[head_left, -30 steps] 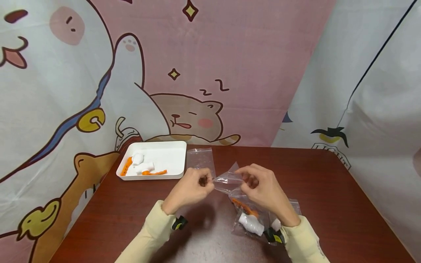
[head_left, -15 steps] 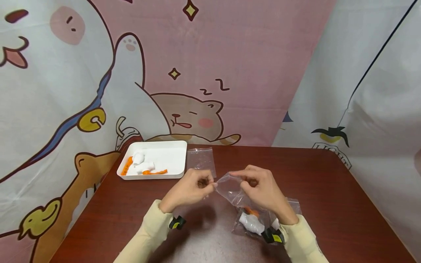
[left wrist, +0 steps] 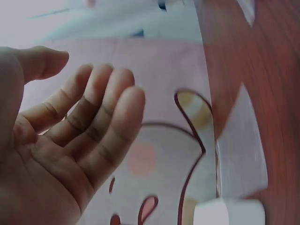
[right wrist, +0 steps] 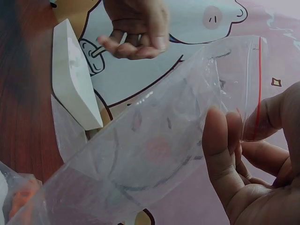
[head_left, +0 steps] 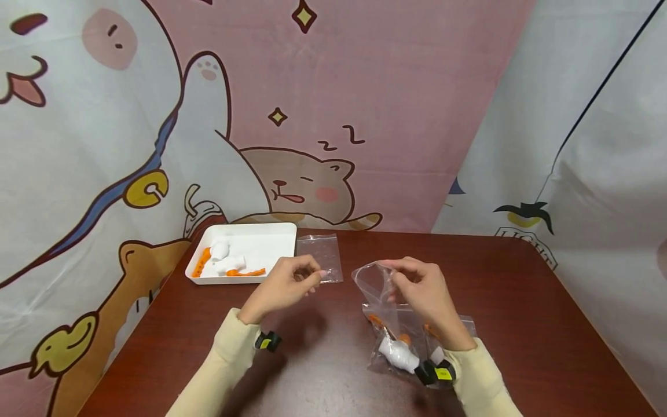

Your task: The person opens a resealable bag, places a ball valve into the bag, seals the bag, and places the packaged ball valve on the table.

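My right hand [head_left: 424,292] pinches a clear zip bag [head_left: 376,284] by its top edge. In the right wrist view this zip bag [right wrist: 154,136] hangs slack, with a red line along its seal and nothing inside. My left hand [head_left: 283,286] is off the bag, close to the tray's right front corner. The left wrist view shows that hand [left wrist: 79,126] with loosely bent fingers and an empty palm. Below my right hand lies a filled zip bag [head_left: 398,354] with a white piece and an orange strip inside. A second filled bag [head_left: 466,325] is partly hidden by my right wrist.
The white tray [head_left: 271,249] at the back left carries white pieces [head_left: 219,251] and orange strips [head_left: 245,273]. Another clear zip bag [head_left: 325,255] lies flat beside it. A printed cartoon cloth [head_left: 417,116] hangs behind the brown table [head_left: 521,301].
My left hand has let go of the zip bag and moved left towards the tray. My right hand has kept hold of the bag, which now hangs from it.
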Available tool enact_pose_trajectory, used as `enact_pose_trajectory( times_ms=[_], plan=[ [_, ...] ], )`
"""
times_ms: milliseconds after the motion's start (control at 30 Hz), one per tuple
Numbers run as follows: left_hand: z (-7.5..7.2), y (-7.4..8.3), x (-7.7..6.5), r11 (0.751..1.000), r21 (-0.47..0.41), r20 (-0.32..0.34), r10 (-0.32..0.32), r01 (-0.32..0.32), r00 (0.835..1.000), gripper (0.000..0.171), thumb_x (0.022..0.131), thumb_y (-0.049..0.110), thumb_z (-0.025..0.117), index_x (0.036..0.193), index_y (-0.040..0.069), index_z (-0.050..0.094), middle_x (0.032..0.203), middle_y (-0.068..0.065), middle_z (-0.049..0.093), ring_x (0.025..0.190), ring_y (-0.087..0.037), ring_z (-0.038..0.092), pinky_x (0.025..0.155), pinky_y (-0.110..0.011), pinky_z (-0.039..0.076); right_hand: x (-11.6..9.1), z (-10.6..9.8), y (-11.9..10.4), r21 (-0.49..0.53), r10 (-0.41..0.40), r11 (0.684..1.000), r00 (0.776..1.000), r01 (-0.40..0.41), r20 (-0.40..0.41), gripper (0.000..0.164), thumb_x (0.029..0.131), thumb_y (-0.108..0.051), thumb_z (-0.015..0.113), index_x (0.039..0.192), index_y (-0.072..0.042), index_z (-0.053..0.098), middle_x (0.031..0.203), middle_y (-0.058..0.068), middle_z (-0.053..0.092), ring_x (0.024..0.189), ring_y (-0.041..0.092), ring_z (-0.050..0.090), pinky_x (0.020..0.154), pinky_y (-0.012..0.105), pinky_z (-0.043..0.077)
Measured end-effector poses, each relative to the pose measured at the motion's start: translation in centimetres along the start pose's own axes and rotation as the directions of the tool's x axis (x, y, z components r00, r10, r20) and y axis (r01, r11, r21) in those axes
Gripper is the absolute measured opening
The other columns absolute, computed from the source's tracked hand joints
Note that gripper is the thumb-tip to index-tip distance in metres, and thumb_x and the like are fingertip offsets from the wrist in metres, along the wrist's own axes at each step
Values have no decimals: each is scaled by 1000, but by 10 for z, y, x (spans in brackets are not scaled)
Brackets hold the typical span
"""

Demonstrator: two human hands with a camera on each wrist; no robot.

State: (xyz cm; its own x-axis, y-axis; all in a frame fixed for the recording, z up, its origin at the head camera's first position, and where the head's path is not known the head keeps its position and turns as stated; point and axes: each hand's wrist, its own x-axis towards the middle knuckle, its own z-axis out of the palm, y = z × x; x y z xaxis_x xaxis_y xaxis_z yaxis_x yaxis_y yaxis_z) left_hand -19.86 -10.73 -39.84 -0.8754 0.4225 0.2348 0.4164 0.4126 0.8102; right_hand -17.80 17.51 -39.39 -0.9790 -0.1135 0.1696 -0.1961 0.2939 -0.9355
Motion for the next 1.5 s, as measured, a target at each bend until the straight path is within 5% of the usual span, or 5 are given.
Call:
enact_pose_trajectory(
  times_ms=[367, 733, 1000, 1200, 1500],
  plan=[
    [-48, -65, 9, 960, 269, -91, -52, 75, 994, 14, 90, 24, 63, 100, 15, 66, 94, 2, 68, 84, -18, 66, 68, -27, 54, 1, -7, 2, 22, 20, 1000, 1000, -20, -17, 27, 88, -6, 57, 106, -20, 71, 88, 15, 59, 59, 27, 66, 57, 40, 56],
    [-94, -109, 8, 877, 442, -13, -201, 186, 979, 34, 85, 25, 68, 114, 6, 64, 118, -15, 63, 112, -35, 56, 92, -50, 45, 1, -9, 2, 32, 23, 999, 1000, -23, -12, 27, 88, -6, 56, 106, -19, 71, 87, 17, 57, 60, 36, 66, 54, 39, 56],
    [-118, -132, 4, 857, 463, 132, -320, 227, 938, 30, 83, 17, 69, 110, 4, 67, 109, -13, 66, 104, -33, 59, 87, -46, 48, 1, -10, 2, 13, -5, 1000, 1000, 5, 14, 25, 89, -8, 57, 108, -16, 70, 89, 18, 59, 58, 30, 67, 55, 40, 56],
    [-125, -142, 10, 858, 485, 259, -324, 168, 910, 22, 80, 6, 71, 102, 2, 69, 92, -8, 70, 84, -17, 64, 72, -32, 53, 1, -10, 2, 31, 5, 1000, 1000, -5, 4, 23, 89, -9, 58, 107, -16, 70, 87, 17, 58, 59, 35, 65, 54, 40, 56],
    [-115, -146, 23, 784, 614, 286, -333, 95, 899, 18, 70, -3, 70, 86, 5, 75, 82, -4, 70, 69, -12, 57, 59, -24, 48, 0, -9, 2, 41, -12, 999, 1000, 11, 16, 24, 89, -8, 58, 110, -15, 69, 90, 19, 58, 57, 30, 65, 55, 39, 56]
  ],
)
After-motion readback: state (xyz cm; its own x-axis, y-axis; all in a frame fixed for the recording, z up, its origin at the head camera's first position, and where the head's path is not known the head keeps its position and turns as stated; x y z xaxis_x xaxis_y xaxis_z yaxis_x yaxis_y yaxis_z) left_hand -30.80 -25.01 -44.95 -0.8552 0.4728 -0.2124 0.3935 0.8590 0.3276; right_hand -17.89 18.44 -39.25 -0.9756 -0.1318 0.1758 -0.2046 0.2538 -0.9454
